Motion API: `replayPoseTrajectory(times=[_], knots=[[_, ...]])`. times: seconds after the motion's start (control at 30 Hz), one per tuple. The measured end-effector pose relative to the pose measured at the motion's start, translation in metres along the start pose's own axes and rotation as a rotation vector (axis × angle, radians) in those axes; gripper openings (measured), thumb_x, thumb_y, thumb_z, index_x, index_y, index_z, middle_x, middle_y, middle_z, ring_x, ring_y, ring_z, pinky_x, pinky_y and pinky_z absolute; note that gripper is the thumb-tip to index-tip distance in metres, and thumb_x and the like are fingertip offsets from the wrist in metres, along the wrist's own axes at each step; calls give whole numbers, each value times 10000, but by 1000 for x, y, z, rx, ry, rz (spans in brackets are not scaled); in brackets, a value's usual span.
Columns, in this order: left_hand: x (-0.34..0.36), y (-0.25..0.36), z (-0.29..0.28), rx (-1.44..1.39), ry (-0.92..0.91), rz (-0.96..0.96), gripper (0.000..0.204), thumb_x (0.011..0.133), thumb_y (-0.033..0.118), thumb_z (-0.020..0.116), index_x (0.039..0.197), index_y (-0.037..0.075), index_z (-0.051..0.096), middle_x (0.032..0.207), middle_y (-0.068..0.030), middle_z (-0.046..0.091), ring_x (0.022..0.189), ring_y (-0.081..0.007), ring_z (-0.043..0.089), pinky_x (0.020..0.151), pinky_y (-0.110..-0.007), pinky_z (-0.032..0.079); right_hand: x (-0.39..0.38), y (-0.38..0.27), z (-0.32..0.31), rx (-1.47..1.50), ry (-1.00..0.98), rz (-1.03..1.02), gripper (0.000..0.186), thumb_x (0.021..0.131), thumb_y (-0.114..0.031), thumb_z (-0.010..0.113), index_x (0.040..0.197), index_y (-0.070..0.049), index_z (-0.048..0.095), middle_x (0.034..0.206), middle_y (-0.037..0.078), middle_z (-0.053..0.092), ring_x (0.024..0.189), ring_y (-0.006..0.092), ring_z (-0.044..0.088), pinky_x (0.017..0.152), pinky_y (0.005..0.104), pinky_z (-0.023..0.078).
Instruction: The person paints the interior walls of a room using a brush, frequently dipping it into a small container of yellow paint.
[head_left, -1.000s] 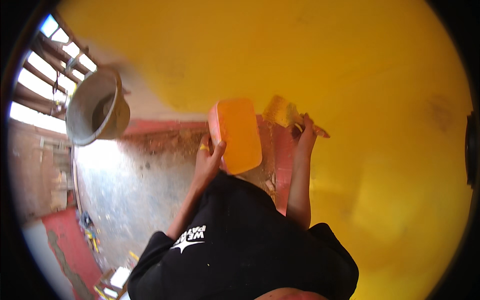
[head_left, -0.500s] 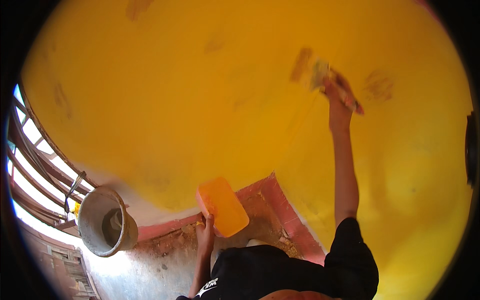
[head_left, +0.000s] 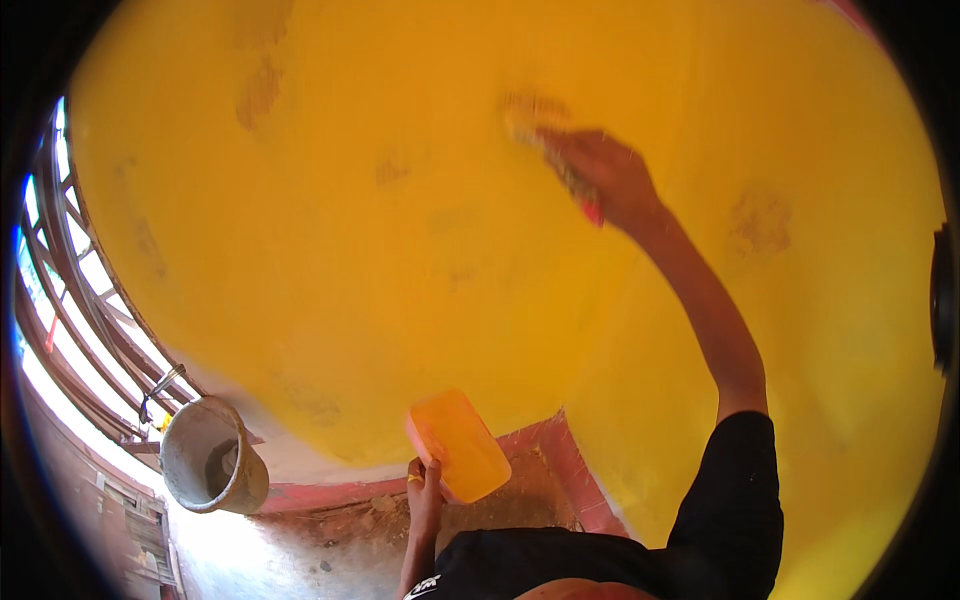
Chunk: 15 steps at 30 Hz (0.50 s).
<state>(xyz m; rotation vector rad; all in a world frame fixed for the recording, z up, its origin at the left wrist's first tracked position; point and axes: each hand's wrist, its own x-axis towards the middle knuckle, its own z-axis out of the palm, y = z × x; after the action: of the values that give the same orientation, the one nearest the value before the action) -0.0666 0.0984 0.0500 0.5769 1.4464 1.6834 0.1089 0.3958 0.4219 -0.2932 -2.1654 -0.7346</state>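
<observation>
My right hand (head_left: 606,178) is closed round the handle of a paintbrush (head_left: 570,180), whose red end sticks out below my fingers. Its blurred bristles lie against or very close to the yellow-painted wall (head_left: 420,280); which, I cannot tell. Down near my body, my left hand (head_left: 425,485) grips the left edge of a rectangular plastic tub (head_left: 462,448), pinkish at its side, with yellow-orange paint inside. Darker brownish patches show through the yellow in several places, one of them to the right of my right forearm.
A grey, stained bucket (head_left: 240,480) is at the lower left, beside a curved window grille (head_left: 95,260) with a strap tied on it. A reddish-pink band (head_left: 580,480) edges the wall's foot and corner. The floor (head_left: 270,560) is grey and dirty.
My right hand and the paintbrush have swept left across the wall, and the elbow is now more bent. The view has shifted; the tub sits slightly lower in it, still in my left hand.
</observation>
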Motion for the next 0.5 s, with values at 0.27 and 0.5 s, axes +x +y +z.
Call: replayPoseTrajectory(times=[0.27, 0.5], knots=[[-3, -10, 43, 13, -37, 42, 418, 963, 338, 477, 1215, 3, 485, 1083, -97, 564, 941, -182, 573, 743, -310, 484, -26, -19, 0, 181, -414, -35, 453, 860, -170, 603, 1297, -276, 553, 1006, 1, 682, 945, 210, 638, 779, 354, 524], [-11, -7, 65, -31, 3, -39, 402, 971, 252, 521, 1213, -64, 468, 1114, -158, 602, 1001, -196, 575, 841, -298, 458, 75, 59, -52, 261, -240, 130, 282, 906, -244, 653, 1181, -185, 674, 1053, 43, 712, 890, 167, 678, 785, 319, 541]])
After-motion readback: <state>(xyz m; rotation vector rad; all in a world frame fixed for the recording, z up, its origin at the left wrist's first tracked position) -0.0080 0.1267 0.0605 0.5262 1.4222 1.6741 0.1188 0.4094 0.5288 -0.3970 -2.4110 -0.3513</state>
